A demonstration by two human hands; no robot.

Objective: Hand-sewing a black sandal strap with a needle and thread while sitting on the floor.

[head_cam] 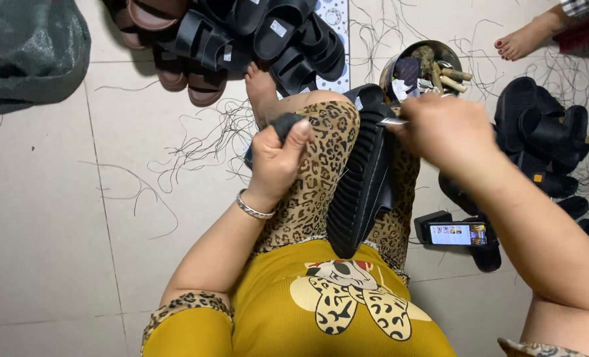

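- I look down from the head camera onto a pale tiled floor (50, 218), the largest thing in view, strewn with loose dark threads (202, 142).
- The person I follow sits with legs in leopard-print trousers (321, 172) and a yellow top (308, 311) with a cartoon print.
- At top left lies a dark green sack (27, 49).
- A heap of black and brown sandals (235, 36) lies at the top centre, and a second heap of black sandals (539, 132) lies at the right.
- A black ridged-sole sandal (360, 192) rests on the lap, between the two hands, its sole facing up.
- The right hand (446, 129) is above the sandal's far end, fingers curled tight around a small metal tool (395, 121) whose tip touches the sandal.
- The left hand (278, 158), with a silver bracelet (253, 208) at the wrist, has its fingers closed on a black strap piece (286, 123) on the left knee.
- A round metal tin (421, 66) holding spools and small bits stands just beyond the right hand.
- A phone (458, 233) with a lit screen lies on the floor at the right.
- Another person's bare foot (529, 39) shows at the top right.
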